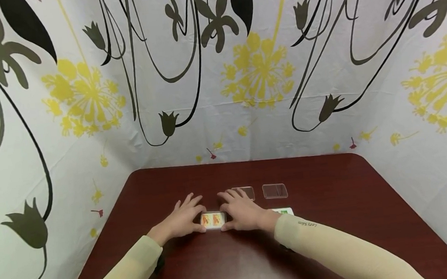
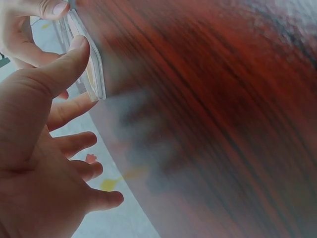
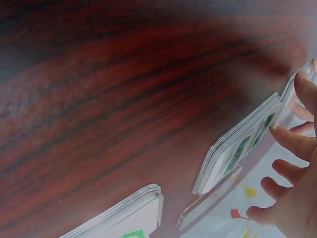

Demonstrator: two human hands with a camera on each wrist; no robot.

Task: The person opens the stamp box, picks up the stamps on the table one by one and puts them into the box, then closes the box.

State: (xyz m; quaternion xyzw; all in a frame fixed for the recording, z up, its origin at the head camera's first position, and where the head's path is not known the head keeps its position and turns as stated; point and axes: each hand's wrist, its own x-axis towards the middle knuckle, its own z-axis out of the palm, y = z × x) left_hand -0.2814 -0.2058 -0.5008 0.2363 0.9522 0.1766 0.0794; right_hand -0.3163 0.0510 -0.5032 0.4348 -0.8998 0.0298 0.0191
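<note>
A flat clear plastic case (image 1: 213,220) with two orange-and-yellow pictures inside lies on the table between both hands. My left hand (image 1: 181,218) holds its left end, thumb on the near edge and forefinger at the far corner. The left wrist view shows the case (image 2: 96,67) edge-on, with the left hand's (image 2: 44,139) other three fingers spread apart. My right hand (image 1: 243,211) holds the right end in the same way. In the right wrist view, the right hand (image 3: 297,183) has its lower fingers loosely bent beside another case (image 3: 237,146) with green pictures.
Two clear, see-through plastic lids (image 1: 274,191) lie farther back on the dark red table (image 1: 320,246). A white case with a green mark (image 3: 126,223) is near the right wrist, partly hidden by the sleeve in the head view. A patterned curtain (image 1: 222,126) surrounds the table.
</note>
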